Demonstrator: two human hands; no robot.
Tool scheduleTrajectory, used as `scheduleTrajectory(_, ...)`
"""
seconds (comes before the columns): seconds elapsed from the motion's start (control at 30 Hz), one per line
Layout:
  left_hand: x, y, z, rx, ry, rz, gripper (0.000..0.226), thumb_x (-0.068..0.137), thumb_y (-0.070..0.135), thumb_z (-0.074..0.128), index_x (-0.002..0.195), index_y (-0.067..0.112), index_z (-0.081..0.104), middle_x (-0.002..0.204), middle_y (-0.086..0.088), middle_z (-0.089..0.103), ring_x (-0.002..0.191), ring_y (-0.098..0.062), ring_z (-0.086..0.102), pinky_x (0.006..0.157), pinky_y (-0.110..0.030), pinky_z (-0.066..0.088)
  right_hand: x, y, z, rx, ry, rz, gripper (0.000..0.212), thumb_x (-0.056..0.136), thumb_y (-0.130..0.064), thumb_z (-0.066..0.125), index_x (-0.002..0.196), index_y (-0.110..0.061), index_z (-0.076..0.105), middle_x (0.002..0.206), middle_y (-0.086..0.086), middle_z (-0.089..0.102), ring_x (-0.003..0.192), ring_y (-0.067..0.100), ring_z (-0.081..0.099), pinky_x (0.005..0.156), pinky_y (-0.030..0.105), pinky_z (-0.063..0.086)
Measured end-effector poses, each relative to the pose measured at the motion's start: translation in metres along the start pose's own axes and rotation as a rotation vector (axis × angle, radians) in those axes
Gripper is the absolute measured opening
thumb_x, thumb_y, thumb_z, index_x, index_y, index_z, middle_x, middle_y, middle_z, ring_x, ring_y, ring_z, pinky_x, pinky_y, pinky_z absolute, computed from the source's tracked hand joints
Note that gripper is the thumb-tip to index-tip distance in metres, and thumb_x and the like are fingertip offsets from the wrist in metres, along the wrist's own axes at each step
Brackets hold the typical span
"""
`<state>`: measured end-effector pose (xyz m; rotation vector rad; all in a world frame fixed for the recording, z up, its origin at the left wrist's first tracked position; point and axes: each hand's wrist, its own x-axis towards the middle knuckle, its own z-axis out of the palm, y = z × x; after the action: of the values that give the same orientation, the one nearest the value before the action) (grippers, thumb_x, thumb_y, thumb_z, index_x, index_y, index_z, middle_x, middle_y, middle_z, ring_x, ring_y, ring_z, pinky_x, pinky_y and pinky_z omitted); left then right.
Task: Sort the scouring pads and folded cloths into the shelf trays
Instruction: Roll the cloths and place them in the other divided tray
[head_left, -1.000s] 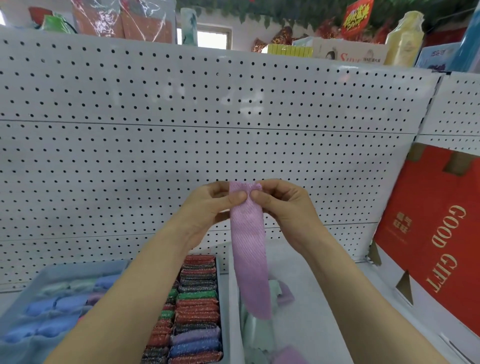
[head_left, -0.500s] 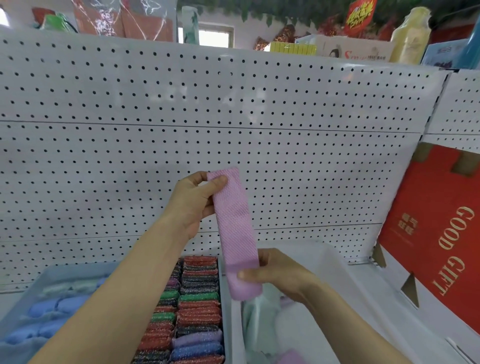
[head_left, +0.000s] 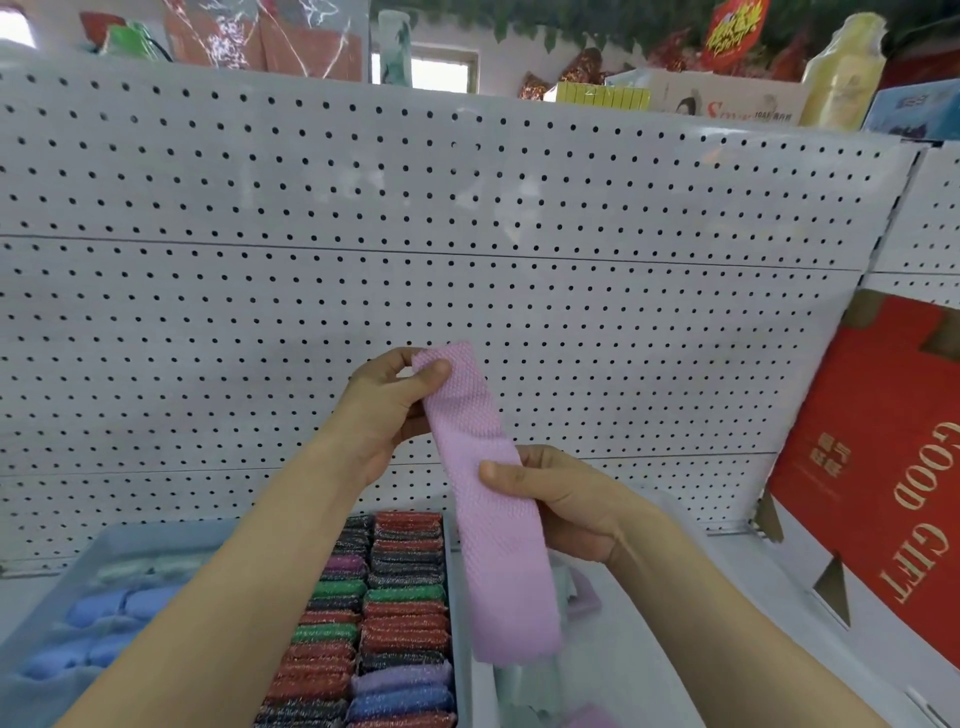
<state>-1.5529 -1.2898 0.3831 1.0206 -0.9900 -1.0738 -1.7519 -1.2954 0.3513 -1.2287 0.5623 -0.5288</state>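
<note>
A long pink textured cloth (head_left: 488, 499), folded into a narrow strip, hangs in front of the pegboard. My left hand (head_left: 387, 410) pinches its top end between thumb and fingers. My right hand (head_left: 561, 499) grips the strip at its middle, thumb on the front. Below, a grey tray (head_left: 462, 613) holds rows of glittery scouring pads (head_left: 395, 613) in red, green, black, purple and blue. To its right a white tray (head_left: 670, 525) holds pale green and pink cloths (head_left: 582, 603), mostly hidden behind the strip.
Blue and pale rolled cloths (head_left: 104, 623) fill the grey tray's left part. A white pegboard wall (head_left: 467, 260) rises behind. A red box marked GOOD GIFT (head_left: 883, 493) leans at the right. Bottles and boxes (head_left: 727, 93) stand on the top shelf.
My right hand let go of the cloth's top, slid down to its lower end, and now grips its middle. The left hand keeps the top end.
</note>
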Motion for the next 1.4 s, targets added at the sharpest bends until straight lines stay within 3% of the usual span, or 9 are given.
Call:
scheduleTrajectory(0.17,-0.002,-0.008,-0.011,0.086,-0.037,-0.028,0.033,0.094,0.016,0.066,0.122,0.034,0.063,0.101,-0.003,0.074,0.077,-0.018,0.071,0.063,-0.026,0.056,-0.004,-0.005,0.004,-0.272,0.100,-0.177,0.031,0.076,-0.020,0.080,0.102,-0.004,0.076,0.110,0.013,0.073,0.102,0.025,0.068,0.099,0.040,0.051)
scheduleTrajectory(0.3,-0.010,-0.018,-0.005,0.056,-0.082,-0.118,0.007,0.096,0.012,0.060,0.098,0.013,0.067,0.084,-0.009,0.067,0.057,-0.015,0.064,0.051,-0.023,0.053,-0.002,-0.016,0.008,-0.494,0.284,-0.432,0.027,0.069,-0.028,0.087,0.093,-0.018,0.081,0.135,-0.015,0.057,0.125,-0.001,0.052,0.101,0.034,0.046)
scheduleTrajectory(0.4,-0.020,-0.027,0.006,0.024,-0.160,-0.196,0.023,0.099,0.025,0.056,0.097,0.006,0.070,0.087,-0.013,0.072,0.069,-0.020,0.069,0.061,-0.029,0.058,-0.001,-0.031,0.012,-0.402,0.337,-0.521,0.027,0.073,-0.028,0.079,0.097,-0.016,0.080,0.142,-0.017,0.054,0.129,-0.003,0.050,0.099,0.031,0.051)
scheduleTrajectory(0.47,-0.025,-0.031,0.011,-0.021,-0.207,-0.241,0.046,0.093,0.047,0.053,0.097,0.005,0.071,0.090,-0.017,0.074,0.079,-0.026,0.072,0.068,-0.033,0.059,0.000,-0.039,0.011,-0.221,0.391,-0.515,0.028,0.076,-0.024,0.076,0.097,-0.006,0.077,0.115,-0.007,0.072,0.103,0.013,0.069,0.082,0.035,0.059)
scheduleTrajectory(0.57,-0.032,-0.034,0.015,-0.136,-0.272,-0.250,0.054,0.083,0.056,0.052,0.093,0.005,0.069,0.088,-0.017,0.073,0.077,-0.025,0.072,0.067,-0.032,0.060,0.005,-0.044,0.011,-0.054,0.522,-0.500,0.012,0.082,-0.018,0.075,0.084,-0.006,0.073,0.075,0.004,0.072,0.065,0.017,0.066,0.063,0.034,0.055)
scheduleTrajectory(0.83,-0.041,-0.045,0.032,0.128,-0.189,-0.068,0.029,0.085,0.019,0.072,0.112,0.007,0.069,0.103,-0.006,0.077,0.099,-0.023,0.072,0.081,-0.026,0.059,0.018,-0.032,0.009,0.079,0.678,-0.492,0.011,0.079,-0.020,0.080,0.081,-0.010,0.075,0.078,0.007,0.071,0.073,0.023,0.063,0.071,0.043,0.053)
scheduleTrajectory(1.0,-0.039,-0.050,0.032,0.362,-0.157,0.059,0.023,0.088,0.023,0.073,0.111,0.021,0.073,0.114,0.007,0.071,0.108,-0.005,0.064,0.088,-0.018,0.049,0.010,-0.031,-0.002,0.090,0.627,-0.420,0.027,0.070,-0.029,0.079,0.088,-0.009,0.075,0.083,0.006,0.073,0.075,0.021,0.067,0.070,0.038,0.057)
scheduleTrajectory(1.2,-0.039,-0.057,0.049,0.217,-0.066,0.066,0.019,0.088,0.010,0.072,0.102,0.003,0.062,0.090,-0.008,0.067,0.081,-0.015,0.063,0.076,-0.029,0.053,-0.002,-0.030,-0.014,0.098,0.524,-0.367,0.031,0.080,-0.026,0.074,0.103,-0.005,0.071,0.093,0.009,0.073,0.083,0.023,0.068,0.077,0.039,0.059)
scheduleTrajectory(1.4,-0.042,-0.064,0.057,0.179,0.175,0.059,0.013,0.091,0.015,0.070,0.097,0.014,0.059,0.078,-0.003,0.061,0.069,-0.013,0.060,0.058,-0.021,0.049,-0.025,-0.019,-0.034,-0.166,0.424,-0.108,0.062,0.083,-0.011,0.078,0.136,-0.021,0.046,0.095,0.016,0.074,0.079,0.024,0.071,0.071,0.031,0.058)
